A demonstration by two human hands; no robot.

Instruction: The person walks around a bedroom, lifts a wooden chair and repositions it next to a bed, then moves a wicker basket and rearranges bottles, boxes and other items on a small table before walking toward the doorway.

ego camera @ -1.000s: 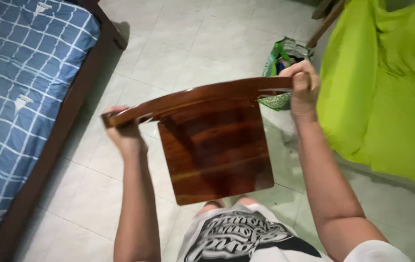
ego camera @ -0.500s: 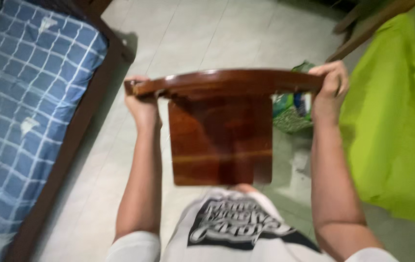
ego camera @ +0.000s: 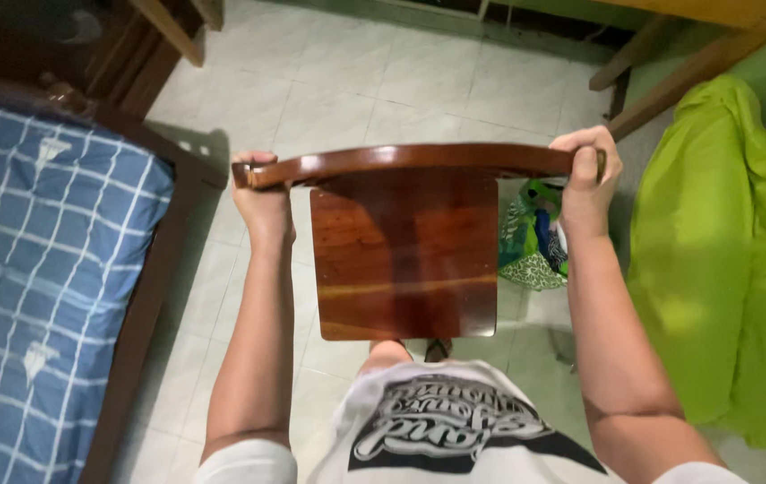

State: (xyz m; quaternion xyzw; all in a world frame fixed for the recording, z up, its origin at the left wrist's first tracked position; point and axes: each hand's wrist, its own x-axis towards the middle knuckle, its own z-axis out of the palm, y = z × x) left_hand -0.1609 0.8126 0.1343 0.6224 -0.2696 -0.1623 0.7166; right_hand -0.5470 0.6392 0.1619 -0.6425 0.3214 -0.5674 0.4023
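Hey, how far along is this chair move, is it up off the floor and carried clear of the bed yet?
Done: both hands grip the wooden chair by its curved top rail, left hand at one end, right hand at the other. In hand: it hangs over the tiled floor, between the bed with the blue checked sheet and the green cloth. Its legs are hidden, so whether it is lifted is unclear. Left: setting it down.

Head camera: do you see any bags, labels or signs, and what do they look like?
Crumpled green patterned bag: on the tiled floor beside the glossy brown wooden chair, right of its seat.
White shirt with black printed design: bottom centre, on the person.
No signs or screens.
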